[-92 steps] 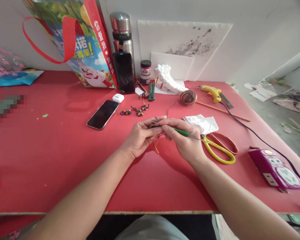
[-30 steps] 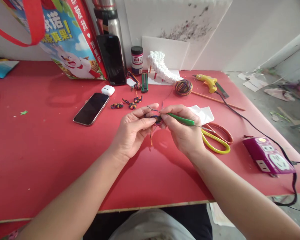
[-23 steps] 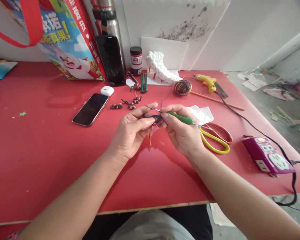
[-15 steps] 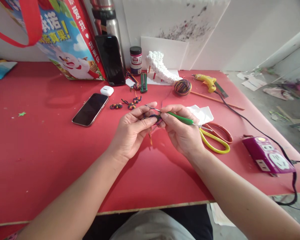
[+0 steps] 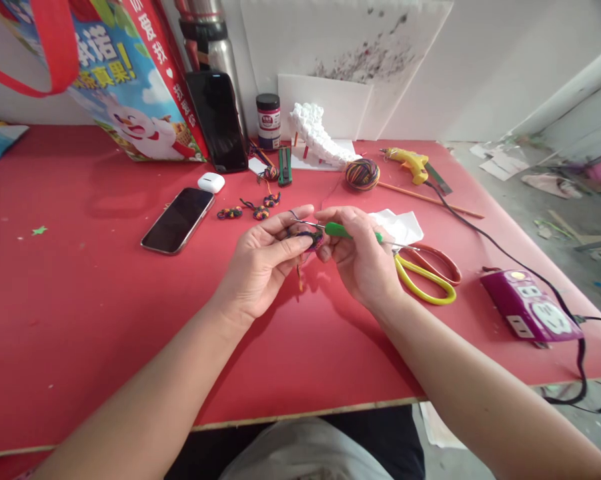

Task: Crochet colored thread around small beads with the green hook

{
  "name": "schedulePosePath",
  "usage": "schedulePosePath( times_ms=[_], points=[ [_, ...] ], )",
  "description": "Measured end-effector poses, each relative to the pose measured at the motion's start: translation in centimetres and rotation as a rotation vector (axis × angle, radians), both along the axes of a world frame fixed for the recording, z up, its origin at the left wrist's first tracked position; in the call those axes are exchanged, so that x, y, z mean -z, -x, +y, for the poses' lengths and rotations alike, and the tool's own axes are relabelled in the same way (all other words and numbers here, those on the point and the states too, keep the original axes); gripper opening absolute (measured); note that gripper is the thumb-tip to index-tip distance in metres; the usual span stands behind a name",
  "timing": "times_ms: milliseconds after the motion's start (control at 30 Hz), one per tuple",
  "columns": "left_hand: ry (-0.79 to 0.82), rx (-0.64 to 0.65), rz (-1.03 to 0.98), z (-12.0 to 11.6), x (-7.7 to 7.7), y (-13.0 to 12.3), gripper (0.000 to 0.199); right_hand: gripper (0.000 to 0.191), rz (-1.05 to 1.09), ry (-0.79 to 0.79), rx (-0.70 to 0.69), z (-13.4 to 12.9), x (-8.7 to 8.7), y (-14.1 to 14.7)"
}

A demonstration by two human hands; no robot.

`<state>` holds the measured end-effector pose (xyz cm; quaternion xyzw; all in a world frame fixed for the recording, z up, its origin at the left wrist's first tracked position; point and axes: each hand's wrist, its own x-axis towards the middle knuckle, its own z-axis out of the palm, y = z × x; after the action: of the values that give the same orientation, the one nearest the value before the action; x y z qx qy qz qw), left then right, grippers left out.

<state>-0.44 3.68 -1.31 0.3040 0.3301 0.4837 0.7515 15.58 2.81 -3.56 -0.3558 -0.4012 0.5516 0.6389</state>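
Observation:
My left hand (image 5: 265, 257) pinches a small dark multicoloured crochet piece (image 5: 314, 239) between thumb and fingers, and a strand of yarn runs over its raised index finger. A short yarn tail (image 5: 300, 277) dangles below the piece. In my right hand (image 5: 363, 260) is a crochet hook (image 5: 337, 230) with a green handle, its metal tip pointing left at the crochet work. Whether the tip sits inside a stitch is too small to tell. From the work a thin strand leads back to the multicoloured yarn ball (image 5: 362, 175).
Several small crochet pieces (image 5: 261, 213) lie beyond my left hand. A phone (image 5: 177, 220) and white earbud case (image 5: 211, 182) are at left. Scissors (image 5: 425, 280), white tissue (image 5: 397, 227), a yellow glue gun (image 5: 407, 163) and a purple power socket (image 5: 530, 307) are at right.
The hook's handle has shifted left and tilted flatter in my right hand, whose fingers have lifted and regripped. My left hand keeps its hold on the crochet piece. The view has shifted slightly.

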Motion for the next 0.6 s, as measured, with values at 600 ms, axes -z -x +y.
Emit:
schedulePosePath(
  times_ms=[600],
  points=[
    [-0.060, 0.060, 0.086, -0.3, -0.6, 0.0, 0.034, 0.066, -0.076, -0.006, -0.065, 0.9, -1.4, -1.7]
  ],
)
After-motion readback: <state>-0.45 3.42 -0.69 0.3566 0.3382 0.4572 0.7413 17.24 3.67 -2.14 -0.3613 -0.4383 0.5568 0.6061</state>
